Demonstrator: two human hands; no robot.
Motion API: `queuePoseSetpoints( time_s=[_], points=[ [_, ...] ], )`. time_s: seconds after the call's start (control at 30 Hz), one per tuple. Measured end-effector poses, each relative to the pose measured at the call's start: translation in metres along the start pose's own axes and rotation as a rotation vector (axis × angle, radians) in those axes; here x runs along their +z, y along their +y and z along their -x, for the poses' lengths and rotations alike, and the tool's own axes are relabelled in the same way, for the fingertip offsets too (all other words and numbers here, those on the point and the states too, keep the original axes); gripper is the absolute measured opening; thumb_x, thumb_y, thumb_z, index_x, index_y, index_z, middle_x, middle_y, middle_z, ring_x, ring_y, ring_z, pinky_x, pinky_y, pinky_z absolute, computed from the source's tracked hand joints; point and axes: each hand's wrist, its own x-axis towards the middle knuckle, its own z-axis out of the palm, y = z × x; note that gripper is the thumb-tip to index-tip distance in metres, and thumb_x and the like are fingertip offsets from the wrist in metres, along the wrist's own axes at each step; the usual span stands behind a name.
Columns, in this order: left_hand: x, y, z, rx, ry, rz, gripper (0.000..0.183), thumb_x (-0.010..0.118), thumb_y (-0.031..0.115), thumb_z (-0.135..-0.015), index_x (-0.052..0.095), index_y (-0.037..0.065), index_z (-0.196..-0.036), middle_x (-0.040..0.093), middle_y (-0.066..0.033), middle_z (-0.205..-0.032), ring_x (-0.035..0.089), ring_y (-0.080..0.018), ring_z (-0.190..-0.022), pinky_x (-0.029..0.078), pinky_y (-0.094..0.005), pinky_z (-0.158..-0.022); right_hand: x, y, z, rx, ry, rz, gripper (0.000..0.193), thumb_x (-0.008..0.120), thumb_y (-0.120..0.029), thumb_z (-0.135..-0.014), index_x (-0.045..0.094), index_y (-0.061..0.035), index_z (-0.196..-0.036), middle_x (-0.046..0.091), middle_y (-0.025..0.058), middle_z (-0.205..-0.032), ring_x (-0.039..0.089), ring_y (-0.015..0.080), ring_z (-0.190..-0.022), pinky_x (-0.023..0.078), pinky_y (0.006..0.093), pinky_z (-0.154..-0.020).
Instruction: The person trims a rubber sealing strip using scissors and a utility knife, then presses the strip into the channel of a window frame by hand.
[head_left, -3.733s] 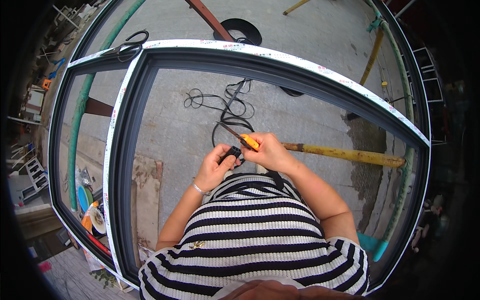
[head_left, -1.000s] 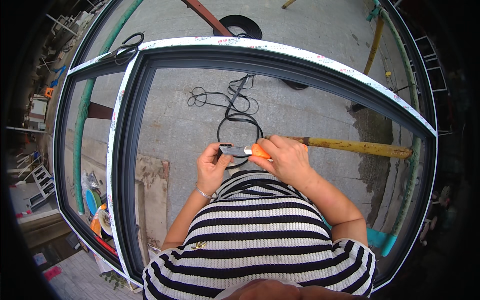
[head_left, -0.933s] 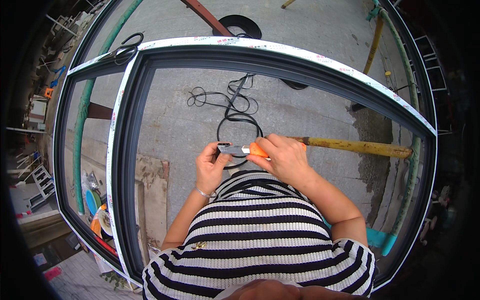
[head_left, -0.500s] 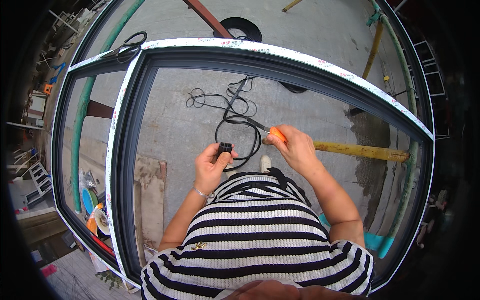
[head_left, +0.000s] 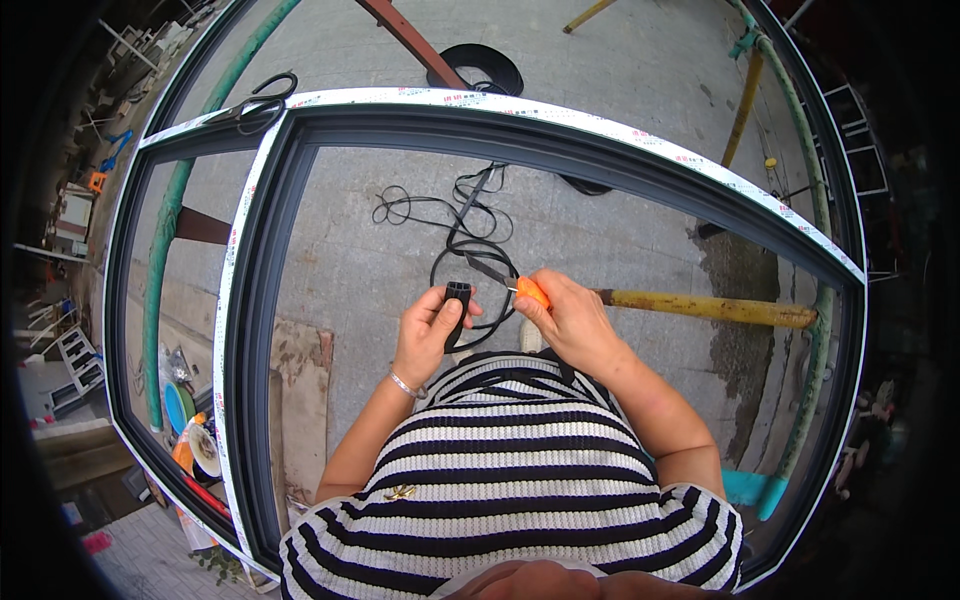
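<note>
My left hand (head_left: 425,335) is closed around a short end of black rubber sealing strip (head_left: 457,296); its hollow, chambered end points up and away from me. In my right hand (head_left: 575,325) is a knife with an orange handle (head_left: 532,291) and a dark blade. The blade slants to the upper left, just beyond and to the right of the strip's end. Whether the blade touches the strip, I cannot tell. Below my hands, a long black strip (head_left: 393,206) lies looped on the floor.
A large dark window frame (head_left: 500,127) with white protective film surrounds my arms. Black scissors (head_left: 262,103) rest on its upper left corner. A yellow pole (head_left: 710,306) and a green pole (head_left: 160,300) run below. A black coil (head_left: 505,68) lies on the far floor.
My right hand has moved left with the knife, bringing the blade close to the strip's end. My left hand has shifted slightly right, still gripping the strip.
</note>
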Motion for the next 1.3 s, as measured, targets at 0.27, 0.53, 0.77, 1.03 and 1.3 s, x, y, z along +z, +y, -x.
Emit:
queuePoseSetpoints(
  time_s=[0.27,0.53,0.77,1.03,1.3],
  points=[
    [-0.010,-0.007,-0.004,0.066,-0.051,0.074,0.035,0.052,0.021,-0.101,0.058,-0.006,-0.123,0.068,-0.0107,-0.103,0.059,-0.0127,-0.089,0.047,-0.0294,-0.087,0.004,0.007,-0.007,-0.013,-0.006,-0.009,0.046,0.062,-0.049,-0.094,0.061,-0.0045,-0.104,0.065,0.0190,-0.094,0.064,0.0430,-0.085,0.051,0.0496,-0.071],
    [-0.019,-0.007,0.001,0.099,0.049,0.064,0.032,0.054,0.020,-0.103,0.057,-0.002,-0.127,0.067,-0.0057,-0.109,0.060,-0.0112,-0.096,0.048,-0.0267,-0.089,0.009,0.000,-0.022,-0.143,-0.035,-0.069,0.033,0.063,-0.011,-0.090,0.052,0.0007,-0.119,0.063,0.0232,-0.105,0.065,0.0402,-0.095,0.051,0.0449,-0.080],
    [-0.038,-0.007,0.040,0.162,0.135,0.001,0.038,0.054,0.029,-0.104,0.057,-0.002,-0.127,0.066,-0.0053,-0.107,0.059,-0.0114,-0.094,0.048,-0.0277,-0.089,-0.007,-0.090,-0.098,-0.344,-0.149,-0.216,0.029,0.060,-0.018,-0.100,0.056,-0.0030,-0.124,0.065,0.0149,-0.087,0.063,0.0304,-0.073,0.051,0.0365,-0.069],
    [-0.057,-0.029,0.081,0.223,0.308,-0.011,0.022,0.052,0.016,-0.104,0.059,0.000,-0.117,0.063,-0.0033,-0.104,0.058,-0.0115,-0.093,0.049,-0.0273,-0.088,0.085,-0.237,-0.134,-0.752,-0.612,-0.130,0.037,0.064,-0.037,-0.098,0.062,-0.0010,-0.088,0.052,0.0104,-0.056,0.051,0.0180,-0.049,0.040,0.0362,-0.050],
    [-0.050,-0.045,0.137,0.323,0.736,0.088,0.019,0.054,0.015,-0.103,0.060,-0.001,-0.112,0.066,-0.0040,-0.099,0.059,-0.0113,-0.088,0.050,-0.0287,-0.083,0.235,-0.371,-0.001,-1.555,-0.809,-0.028,0.023,0.059,-0.018,-0.096,0.055,0.0020,-0.106,0.065,0.0245,-0.090,0.065,0.0419,-0.079,0.053,0.0483,-0.068]
  ],
)
